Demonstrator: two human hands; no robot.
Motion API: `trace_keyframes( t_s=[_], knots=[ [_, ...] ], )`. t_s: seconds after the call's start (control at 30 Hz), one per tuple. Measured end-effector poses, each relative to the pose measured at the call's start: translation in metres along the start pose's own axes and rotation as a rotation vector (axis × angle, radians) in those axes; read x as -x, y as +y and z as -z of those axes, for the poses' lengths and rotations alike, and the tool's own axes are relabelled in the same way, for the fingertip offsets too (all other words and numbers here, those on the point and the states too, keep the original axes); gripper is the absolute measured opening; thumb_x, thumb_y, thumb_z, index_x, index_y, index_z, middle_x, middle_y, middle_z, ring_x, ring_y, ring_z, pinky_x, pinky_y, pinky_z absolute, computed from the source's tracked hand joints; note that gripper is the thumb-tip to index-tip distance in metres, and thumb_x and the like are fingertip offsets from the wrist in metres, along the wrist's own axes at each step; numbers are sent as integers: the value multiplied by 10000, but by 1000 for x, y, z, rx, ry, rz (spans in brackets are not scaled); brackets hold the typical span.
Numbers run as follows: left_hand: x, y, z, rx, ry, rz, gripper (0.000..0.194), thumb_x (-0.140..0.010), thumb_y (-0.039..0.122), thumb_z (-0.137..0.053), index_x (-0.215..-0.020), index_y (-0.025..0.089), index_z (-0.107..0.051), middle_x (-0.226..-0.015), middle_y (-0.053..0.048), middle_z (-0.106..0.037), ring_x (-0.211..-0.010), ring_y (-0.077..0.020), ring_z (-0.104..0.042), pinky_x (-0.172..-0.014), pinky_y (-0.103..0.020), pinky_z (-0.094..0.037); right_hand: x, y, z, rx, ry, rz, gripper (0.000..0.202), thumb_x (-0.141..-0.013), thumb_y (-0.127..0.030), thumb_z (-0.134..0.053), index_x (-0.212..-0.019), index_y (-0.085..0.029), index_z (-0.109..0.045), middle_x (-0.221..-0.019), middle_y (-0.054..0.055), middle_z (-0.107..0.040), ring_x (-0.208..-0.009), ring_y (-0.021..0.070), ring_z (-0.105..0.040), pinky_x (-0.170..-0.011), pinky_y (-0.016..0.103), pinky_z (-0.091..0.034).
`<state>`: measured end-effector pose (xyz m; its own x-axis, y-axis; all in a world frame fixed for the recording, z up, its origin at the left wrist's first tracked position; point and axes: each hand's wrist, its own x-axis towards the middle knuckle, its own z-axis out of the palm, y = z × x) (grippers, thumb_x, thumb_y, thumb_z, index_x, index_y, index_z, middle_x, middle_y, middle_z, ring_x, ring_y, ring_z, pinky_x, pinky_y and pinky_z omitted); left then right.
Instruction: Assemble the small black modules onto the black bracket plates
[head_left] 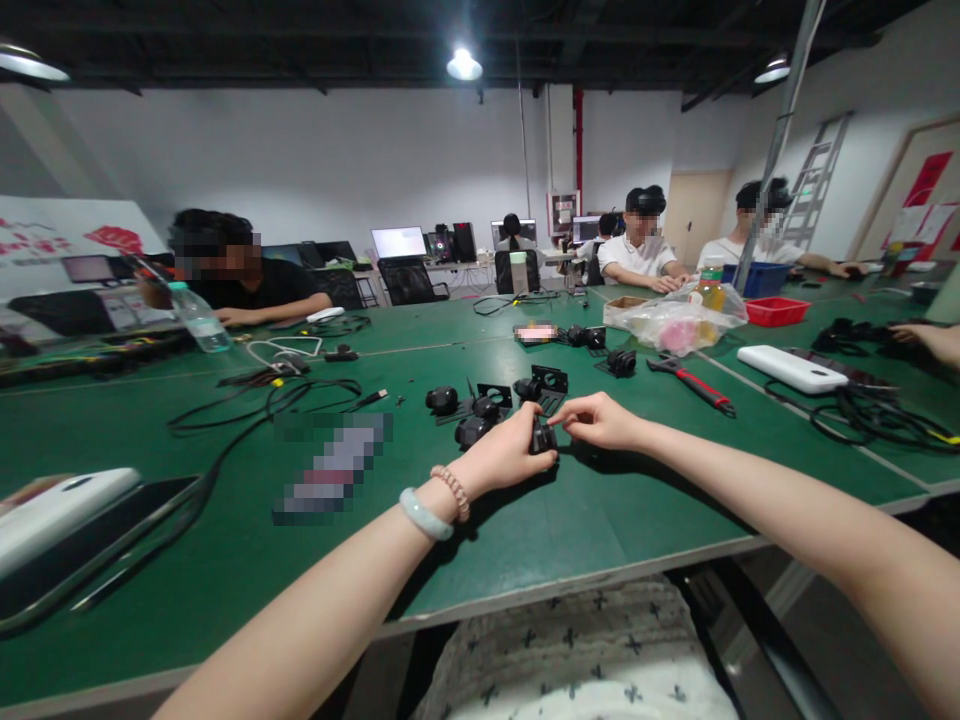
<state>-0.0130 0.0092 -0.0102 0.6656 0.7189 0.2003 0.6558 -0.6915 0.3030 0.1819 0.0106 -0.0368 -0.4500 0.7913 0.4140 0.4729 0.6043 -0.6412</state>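
Note:
A small black round device, like a camera or lens unit, is gripped between the thumb and fingers of my left hand, just above the green table. My right hand comes in from the right with its fingers curled. Its index fingertip is at the upper edge of the device, and anything pinched there is too small to make out. Close beyond my left hand lie several similar black units and black metal brackets.
Farther back lie more black units, a red-and-black wrench, a plastic bag and a red tray. Cables and a bottle are to the left. White power banks lie on the green table. Other people sit around it.

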Motion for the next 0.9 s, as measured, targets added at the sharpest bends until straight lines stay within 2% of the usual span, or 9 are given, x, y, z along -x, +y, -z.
trace_keyframes(
  t_s=[0.33, 0.57, 0.9],
  knots=[
    [1, 5, 3, 17, -7, 22, 486, -662, 379, -531, -1063, 153, -372, -851, -66, -572, -773, -229, -572, -644, -297, -421, 1, -1, -2, 2, -26, -14, 294, -709, -154, -456, -963, -131, -601, -517, -37, -478, -452, 50, -386, -454, 156, -293],
    [0, 2, 1, 24, 1, -8, 487, -671, 374, -527, -1076, 160, -363, -882, -72, -569, -785, -225, -569, -659, -299, -425, 1, 0, 0, 83, -52, -13, 324, -704, -164, -496, -1017, -159, -583, -532, -37, -505, -462, 55, -409, -480, 162, -309],
    [0, 6, 3, 6, -13, 9, 500, -677, 371, -522, -1093, 155, -351, -880, -72, -564, -808, -235, -567, -678, -306, -425, 0, -1, -1, 148, -101, -72, 315, -686, -185, -520, -989, -148, -600, -592, -12, -556, -523, 80, -470, -527, 180, -333]
  ],
)
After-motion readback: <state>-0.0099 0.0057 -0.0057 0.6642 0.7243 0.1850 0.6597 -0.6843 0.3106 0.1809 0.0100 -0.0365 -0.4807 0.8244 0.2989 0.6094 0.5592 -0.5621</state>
